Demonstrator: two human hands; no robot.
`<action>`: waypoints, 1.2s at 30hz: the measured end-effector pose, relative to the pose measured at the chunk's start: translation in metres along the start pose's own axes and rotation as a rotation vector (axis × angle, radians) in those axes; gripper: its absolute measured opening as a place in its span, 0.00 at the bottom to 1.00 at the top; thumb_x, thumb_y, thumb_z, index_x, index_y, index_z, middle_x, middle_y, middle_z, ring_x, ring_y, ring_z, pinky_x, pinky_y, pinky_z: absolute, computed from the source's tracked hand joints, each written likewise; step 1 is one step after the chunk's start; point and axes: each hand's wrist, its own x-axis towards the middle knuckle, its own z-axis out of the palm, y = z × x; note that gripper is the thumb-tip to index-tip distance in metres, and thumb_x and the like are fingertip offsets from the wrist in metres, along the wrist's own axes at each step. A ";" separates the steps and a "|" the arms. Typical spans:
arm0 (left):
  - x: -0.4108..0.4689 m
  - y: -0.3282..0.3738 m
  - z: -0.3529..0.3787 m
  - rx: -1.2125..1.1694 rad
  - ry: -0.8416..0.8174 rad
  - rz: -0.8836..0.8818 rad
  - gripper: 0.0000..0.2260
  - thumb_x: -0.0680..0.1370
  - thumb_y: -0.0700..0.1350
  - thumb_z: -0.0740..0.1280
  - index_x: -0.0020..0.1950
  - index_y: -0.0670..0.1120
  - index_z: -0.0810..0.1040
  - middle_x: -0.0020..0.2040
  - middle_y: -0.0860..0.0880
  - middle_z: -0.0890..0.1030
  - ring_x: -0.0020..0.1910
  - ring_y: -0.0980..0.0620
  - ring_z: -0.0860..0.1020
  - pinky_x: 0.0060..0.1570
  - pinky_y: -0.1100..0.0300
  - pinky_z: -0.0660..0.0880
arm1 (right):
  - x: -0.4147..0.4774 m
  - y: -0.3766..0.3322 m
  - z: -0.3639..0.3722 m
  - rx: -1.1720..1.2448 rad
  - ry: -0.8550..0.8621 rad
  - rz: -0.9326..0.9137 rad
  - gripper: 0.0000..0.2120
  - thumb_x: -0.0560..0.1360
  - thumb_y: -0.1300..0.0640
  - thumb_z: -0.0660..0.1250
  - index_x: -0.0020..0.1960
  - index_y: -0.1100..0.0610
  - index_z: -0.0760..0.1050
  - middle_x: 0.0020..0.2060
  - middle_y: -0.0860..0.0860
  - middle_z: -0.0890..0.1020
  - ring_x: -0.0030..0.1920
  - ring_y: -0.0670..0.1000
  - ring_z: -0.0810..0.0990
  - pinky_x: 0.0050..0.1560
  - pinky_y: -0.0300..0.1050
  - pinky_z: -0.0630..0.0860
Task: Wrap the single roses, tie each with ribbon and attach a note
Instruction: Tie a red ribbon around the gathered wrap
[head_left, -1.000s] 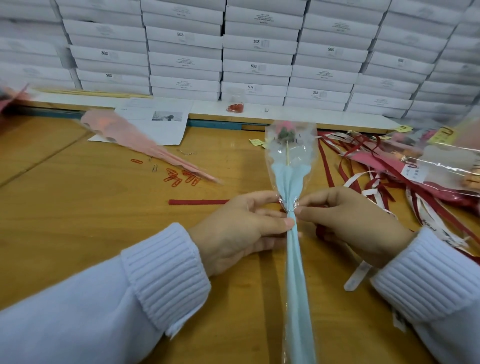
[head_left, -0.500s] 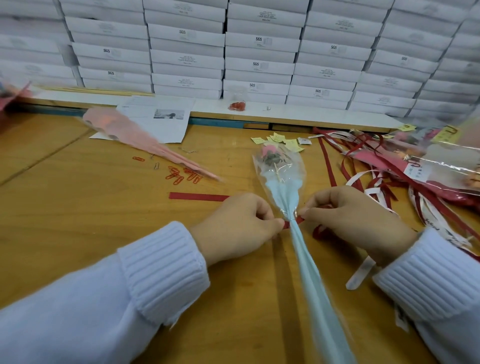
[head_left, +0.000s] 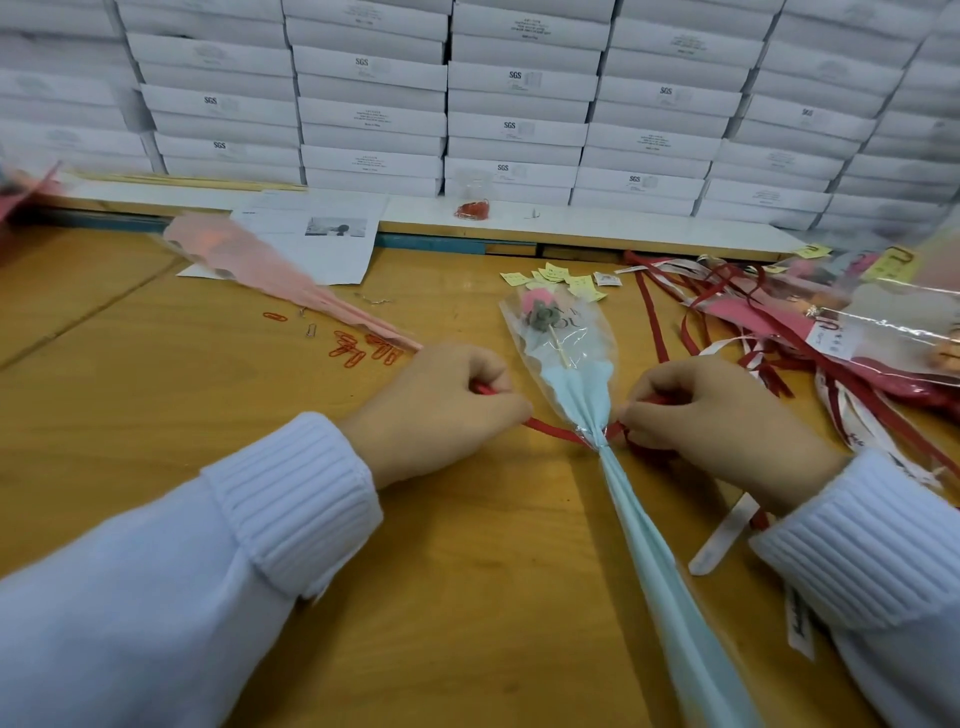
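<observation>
Both ends of the red ribbon (head_left: 551, 429) are pulled apart, gripped in the curled fingers of the left hand (head_left: 441, 410) and right hand (head_left: 722, 426), so the knot seems to be tightening. Held up a second ago, the wrapped rose (head_left: 571, 384) now lies on the table (head_left: 156, 415) at centre frame, its neck between the fingertips.

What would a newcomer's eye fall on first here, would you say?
At centre lies the blue-wrapped rose, the left hand and right hand each gripping an end of the red ribbon round its neck. Stacked white boxes fill the back; loose ribbons tangle at right.
</observation>
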 end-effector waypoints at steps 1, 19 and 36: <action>0.000 0.000 -0.001 -0.049 0.006 0.010 0.14 0.74 0.47 0.69 0.29 0.48 0.73 0.32 0.49 0.79 0.27 0.58 0.72 0.28 0.70 0.70 | -0.001 -0.001 -0.002 0.105 0.000 -0.010 0.08 0.74 0.55 0.69 0.38 0.56 0.81 0.31 0.52 0.82 0.33 0.46 0.79 0.33 0.38 0.77; 0.004 -0.003 -0.007 -1.222 -0.326 -0.185 0.15 0.74 0.37 0.57 0.57 0.36 0.77 0.52 0.40 0.83 0.48 0.46 0.83 0.35 0.61 0.80 | -0.005 -0.008 -0.009 0.914 -0.289 -0.046 0.14 0.80 0.62 0.54 0.52 0.61 0.79 0.37 0.57 0.84 0.37 0.53 0.84 0.36 0.41 0.81; 0.007 -0.003 0.003 -0.877 -0.067 -0.096 0.06 0.69 0.46 0.67 0.39 0.46 0.84 0.42 0.46 0.82 0.31 0.56 0.75 0.29 0.66 0.74 | -0.001 -0.006 0.009 0.960 -0.135 -0.144 0.07 0.66 0.59 0.67 0.42 0.60 0.78 0.39 0.55 0.83 0.35 0.47 0.82 0.36 0.37 0.79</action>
